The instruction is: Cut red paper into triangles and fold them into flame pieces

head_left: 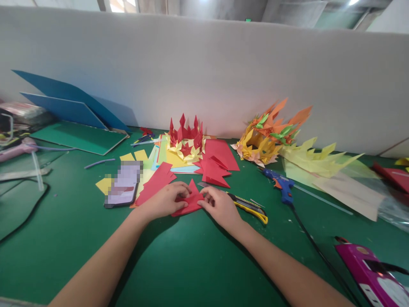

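Observation:
A folded red paper piece (191,201) lies on the green table (179,260) between both hands. My left hand (166,200) presses on its left side with the fingers curled over the paper. My right hand (220,207) pinches its right edge. Just behind the hands lie more red folded pieces (214,168) and red strips (156,181). Farther back stands a red and yellow paper crown (185,140) on a stack of coloured sheets.
A phone (123,187) lies left of my left hand. A yellow utility knife (251,207) and a blue glue gun (283,185) with its cord lie to the right. Orange and yellow paper flowers (271,134), blue boards (67,104) and a purple box (372,273) surround the work area.

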### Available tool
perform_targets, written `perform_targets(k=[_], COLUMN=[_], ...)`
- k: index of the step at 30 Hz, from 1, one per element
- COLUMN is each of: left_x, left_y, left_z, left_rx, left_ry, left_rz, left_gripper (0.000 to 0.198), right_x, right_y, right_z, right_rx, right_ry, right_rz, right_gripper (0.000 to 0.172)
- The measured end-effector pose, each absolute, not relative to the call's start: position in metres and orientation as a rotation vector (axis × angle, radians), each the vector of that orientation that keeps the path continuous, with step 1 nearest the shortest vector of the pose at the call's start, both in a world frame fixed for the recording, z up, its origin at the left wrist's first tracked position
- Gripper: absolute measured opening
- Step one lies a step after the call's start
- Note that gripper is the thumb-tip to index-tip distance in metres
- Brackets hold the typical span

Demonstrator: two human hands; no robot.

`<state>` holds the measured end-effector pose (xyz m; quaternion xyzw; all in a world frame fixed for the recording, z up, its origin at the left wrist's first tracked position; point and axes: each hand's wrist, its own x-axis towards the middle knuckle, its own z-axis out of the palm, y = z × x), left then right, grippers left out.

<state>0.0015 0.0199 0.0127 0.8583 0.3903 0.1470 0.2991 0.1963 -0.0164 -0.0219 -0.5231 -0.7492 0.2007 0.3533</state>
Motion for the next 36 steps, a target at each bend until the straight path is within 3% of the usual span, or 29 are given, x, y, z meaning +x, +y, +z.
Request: perform_targets(k=[4, 9, 15, 28, 36], left_x=[0.0, 0.001, 0.002, -0.001, -0.005], left_y=[0.018, 0.017, 0.016, 0.017, 0.023], left_z=[0.014, 0.02, 0.02, 0.016, 0.009], left_rx=[2.173, 2.283, 2.277, 2.339, 2.431], left_ry=[1.018, 0.986, 0.99, 0.908, 0.83], left_rz=[0.392, 0.302, 0.301, 0.302, 0.352], left_gripper=[0.026, 0.008, 0.009, 0.028, 0.034], right_x=[0.195, 0.197, 0.202, 0.217, 0.213], right_y=[-0.017, -0.017, -0.021, -0.03, -0.031], right_z=[-0.022, -0.022, -0.02, -0.013, -0.014], right_rx=[-1.368, -1.302, -1.21, -0.858, -0.894], right_ry=[-1.867, -1.836, -1.894, -2.324, -2.456], right_rz=[0.586, 0.595, 0.712, 0.326, 0.147], right_gripper=[0.022, 0.01, 0.009, 0.02, 0.024])
